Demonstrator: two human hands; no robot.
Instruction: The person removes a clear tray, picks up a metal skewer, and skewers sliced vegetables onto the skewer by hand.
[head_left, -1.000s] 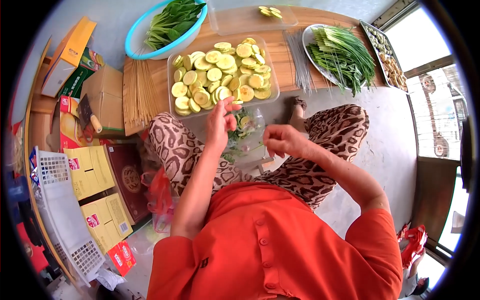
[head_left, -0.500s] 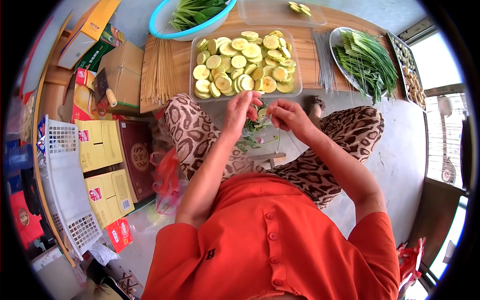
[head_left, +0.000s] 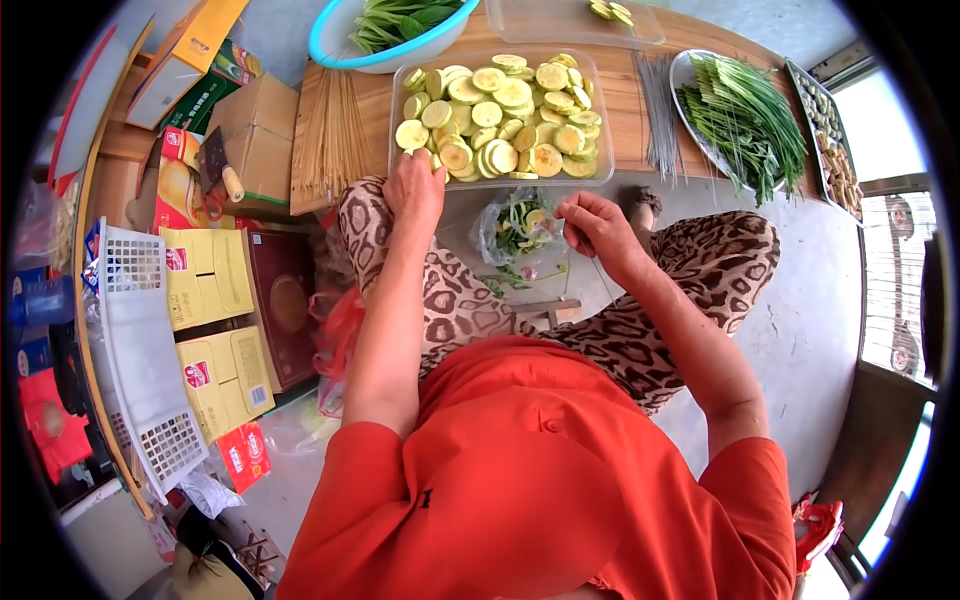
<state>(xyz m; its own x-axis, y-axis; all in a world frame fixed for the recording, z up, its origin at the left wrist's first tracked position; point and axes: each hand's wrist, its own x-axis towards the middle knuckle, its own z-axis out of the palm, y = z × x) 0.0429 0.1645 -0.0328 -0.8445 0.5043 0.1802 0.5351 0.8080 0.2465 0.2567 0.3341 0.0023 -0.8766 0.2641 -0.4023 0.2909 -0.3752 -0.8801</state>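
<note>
The left hand, fingers curled down, reaches the near left edge of the clear tray of zucchini slices on the wooden table; whether it grips a slice I cannot tell. The right hand, fingers bent and pinched together, hovers to the right, just beside a plastic bag of scraps below the table's near edge

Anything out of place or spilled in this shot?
Two things. Loose green scraps lie on the floor outside the plastic bag, so they look spilled. A cleaver sits askew among the boxes, an odd spot for a blade; its support isn't clear.
</note>
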